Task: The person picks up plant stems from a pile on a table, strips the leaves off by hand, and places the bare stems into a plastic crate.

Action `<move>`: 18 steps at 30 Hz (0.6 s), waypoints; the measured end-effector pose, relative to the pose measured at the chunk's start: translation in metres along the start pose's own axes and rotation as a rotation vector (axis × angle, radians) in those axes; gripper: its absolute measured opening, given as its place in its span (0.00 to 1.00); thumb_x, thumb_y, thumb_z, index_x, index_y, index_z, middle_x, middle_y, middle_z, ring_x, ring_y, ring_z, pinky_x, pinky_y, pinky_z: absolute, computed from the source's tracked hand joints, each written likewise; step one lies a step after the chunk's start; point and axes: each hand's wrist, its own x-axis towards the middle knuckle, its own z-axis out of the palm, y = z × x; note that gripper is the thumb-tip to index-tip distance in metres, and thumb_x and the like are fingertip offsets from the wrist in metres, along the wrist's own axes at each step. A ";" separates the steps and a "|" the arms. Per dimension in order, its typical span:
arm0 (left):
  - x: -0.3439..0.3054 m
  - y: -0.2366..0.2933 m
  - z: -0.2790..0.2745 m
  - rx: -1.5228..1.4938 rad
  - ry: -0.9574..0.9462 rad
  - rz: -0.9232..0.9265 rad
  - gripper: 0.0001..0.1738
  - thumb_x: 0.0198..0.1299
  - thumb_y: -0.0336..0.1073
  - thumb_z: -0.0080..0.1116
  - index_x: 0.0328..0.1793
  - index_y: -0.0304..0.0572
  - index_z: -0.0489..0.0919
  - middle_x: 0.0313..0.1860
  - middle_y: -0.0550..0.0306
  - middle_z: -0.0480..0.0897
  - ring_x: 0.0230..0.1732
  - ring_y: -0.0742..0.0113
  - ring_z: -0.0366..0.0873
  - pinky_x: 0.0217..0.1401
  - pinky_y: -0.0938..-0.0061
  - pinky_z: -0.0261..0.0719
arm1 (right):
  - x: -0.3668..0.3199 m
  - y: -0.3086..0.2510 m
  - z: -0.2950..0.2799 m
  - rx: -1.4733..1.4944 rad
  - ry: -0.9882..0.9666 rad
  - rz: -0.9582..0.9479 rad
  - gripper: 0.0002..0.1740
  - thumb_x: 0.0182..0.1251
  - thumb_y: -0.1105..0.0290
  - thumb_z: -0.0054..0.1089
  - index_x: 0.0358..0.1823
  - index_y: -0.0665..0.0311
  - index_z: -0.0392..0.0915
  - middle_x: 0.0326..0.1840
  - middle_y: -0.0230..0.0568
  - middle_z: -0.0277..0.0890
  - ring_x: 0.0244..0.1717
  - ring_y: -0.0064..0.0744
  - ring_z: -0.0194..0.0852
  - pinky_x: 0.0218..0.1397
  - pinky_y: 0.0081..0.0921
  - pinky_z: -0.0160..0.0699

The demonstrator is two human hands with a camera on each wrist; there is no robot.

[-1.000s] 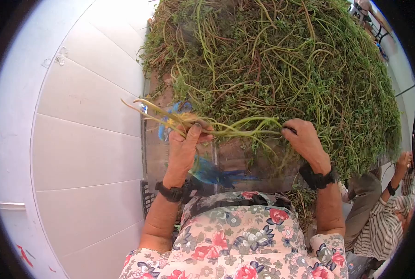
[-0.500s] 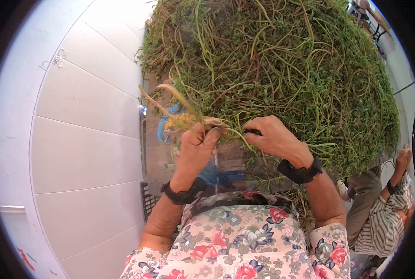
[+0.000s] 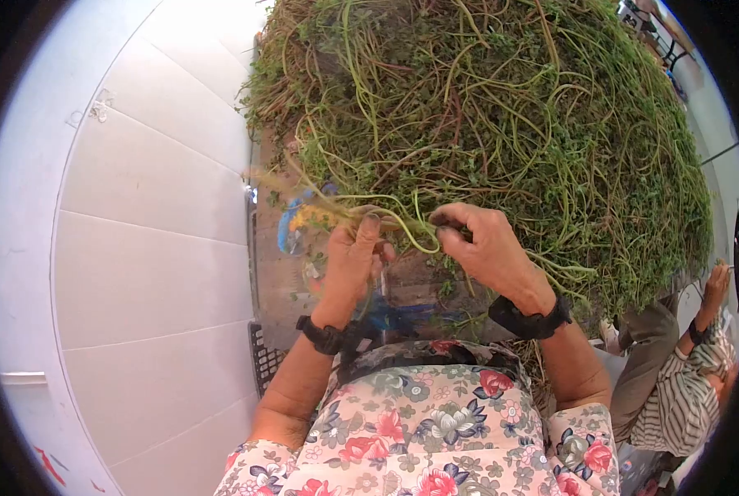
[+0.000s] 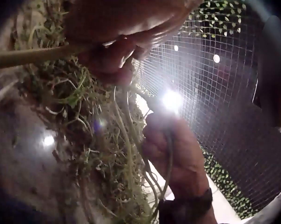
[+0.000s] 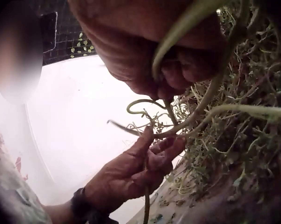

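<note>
Long green stems (image 3: 420, 245) run between the two hands, some of them looping below the fingers. My left hand (image 3: 354, 260) pinches several stems between thumb and fingers, their pale ends blurred as they stick out to the left. Just to its right, my right hand (image 3: 495, 255) grips the same stems with curled fingers, and leafy ends trail off behind it. In the right wrist view a thick stem (image 5: 214, 88) passes by the right hand towards the left fingertips. Beyond both hands rises a large heap of leafy green stems (image 3: 502, 107).
Blue plastic (image 3: 285, 230) and a yellow item (image 3: 306, 217) lie left of the heap on the brown surface (image 3: 278, 285). Blue strips (image 3: 402, 316) lie near the lap. A black crate (image 3: 263, 355) stands by the white wall (image 3: 154, 281). Another person (image 3: 683, 397) sits at right.
The right hand has come left along the stems, close to the left hand. My left hand has shifted a little right and down. The stretched stems now bend into loops between them.
</note>
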 end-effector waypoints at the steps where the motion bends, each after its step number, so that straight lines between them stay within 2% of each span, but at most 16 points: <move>1: 0.001 -0.005 -0.002 0.031 -0.038 -0.032 0.18 0.61 0.48 0.56 0.40 0.38 0.77 0.24 0.60 0.78 0.17 0.80 0.69 0.13 0.86 0.58 | 0.000 -0.004 0.001 -0.011 0.062 -0.027 0.13 0.55 0.72 0.53 0.42 0.70 0.75 0.32 0.53 0.76 0.31 0.42 0.78 0.34 0.29 0.73; 3: 0.002 -0.016 -0.008 0.093 -0.116 -0.094 0.18 0.60 0.48 0.56 0.43 0.39 0.77 0.29 0.62 0.79 0.18 0.81 0.70 0.13 0.87 0.58 | 0.000 -0.003 0.005 0.039 0.095 -0.028 0.14 0.55 0.73 0.53 0.42 0.70 0.75 0.29 0.52 0.76 0.29 0.38 0.77 0.32 0.27 0.73; 6: 0.000 -0.023 0.003 -0.060 -0.030 -0.029 0.19 0.60 0.48 0.56 0.46 0.40 0.77 0.25 0.65 0.77 0.17 0.83 0.67 0.13 0.87 0.56 | -0.003 -0.006 0.009 0.090 0.057 0.028 0.14 0.56 0.72 0.52 0.43 0.70 0.74 0.26 0.50 0.75 0.25 0.32 0.75 0.30 0.26 0.72; 10: 0.005 -0.020 0.011 -0.023 -0.024 0.180 0.19 0.61 0.49 0.55 0.46 0.40 0.77 0.21 0.67 0.75 0.16 0.84 0.64 0.14 0.85 0.55 | -0.004 -0.006 0.011 0.110 0.018 0.055 0.15 0.56 0.71 0.52 0.45 0.70 0.74 0.24 0.48 0.73 0.22 0.25 0.69 0.27 0.26 0.70; 13: 0.006 -0.014 0.013 0.028 -0.059 0.242 0.20 0.62 0.50 0.53 0.42 0.39 0.78 0.18 0.67 0.73 0.15 0.83 0.63 0.14 0.84 0.56 | -0.002 -0.006 0.012 0.174 0.037 0.087 0.14 0.56 0.71 0.52 0.43 0.70 0.74 0.24 0.49 0.72 0.21 0.29 0.69 0.27 0.27 0.69; 16: 0.008 -0.015 0.004 0.177 -0.043 0.268 0.22 0.62 0.52 0.52 0.38 0.38 0.80 0.16 0.69 0.71 0.15 0.83 0.64 0.16 0.85 0.57 | -0.001 -0.010 0.007 0.041 0.013 0.092 0.12 0.55 0.70 0.54 0.39 0.69 0.76 0.25 0.50 0.73 0.23 0.38 0.72 0.29 0.30 0.71; 18: 0.003 -0.006 0.001 0.366 -0.034 0.283 0.24 0.62 0.53 0.52 0.38 0.36 0.80 0.14 0.69 0.70 0.15 0.82 0.65 0.16 0.84 0.59 | 0.001 0.002 0.003 -0.054 0.005 -0.014 0.12 0.54 0.69 0.56 0.37 0.69 0.76 0.26 0.51 0.74 0.26 0.45 0.73 0.30 0.32 0.71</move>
